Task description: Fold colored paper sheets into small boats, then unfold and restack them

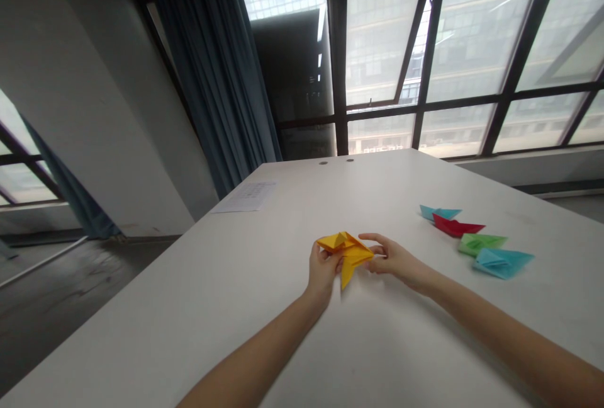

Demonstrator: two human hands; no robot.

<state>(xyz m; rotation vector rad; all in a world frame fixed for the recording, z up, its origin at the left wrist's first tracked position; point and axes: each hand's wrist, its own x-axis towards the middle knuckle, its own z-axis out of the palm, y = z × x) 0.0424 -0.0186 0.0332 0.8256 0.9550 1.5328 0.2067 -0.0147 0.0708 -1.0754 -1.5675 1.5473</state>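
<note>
Both hands, left hand (323, 267) and right hand (394, 260), pinched the yellow folded paper (346, 249) on the worktop (236, 294), left of four folded paper pieces (474, 238).

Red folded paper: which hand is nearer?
Right. The right hand is just left of the red folded paper; the left hand sits farther left, holding the yellow paper.

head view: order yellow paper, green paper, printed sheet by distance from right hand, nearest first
1. yellow paper, touching the right hand, on its left
2. green paper, off to its right
3. printed sheet, far left table edge
</note>
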